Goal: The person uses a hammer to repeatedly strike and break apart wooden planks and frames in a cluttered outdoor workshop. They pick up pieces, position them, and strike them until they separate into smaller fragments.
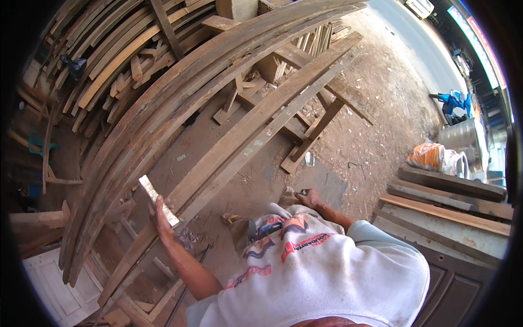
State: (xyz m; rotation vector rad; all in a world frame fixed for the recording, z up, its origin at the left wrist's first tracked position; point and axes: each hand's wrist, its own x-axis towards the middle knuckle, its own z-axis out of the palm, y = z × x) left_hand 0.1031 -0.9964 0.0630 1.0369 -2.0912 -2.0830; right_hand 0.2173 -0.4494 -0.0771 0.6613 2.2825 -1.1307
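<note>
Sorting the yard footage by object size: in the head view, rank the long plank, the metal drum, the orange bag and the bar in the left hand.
1. plank
2. drum
3. bag, close to the drum; being farther off makes both unsure
4. bar
</note>
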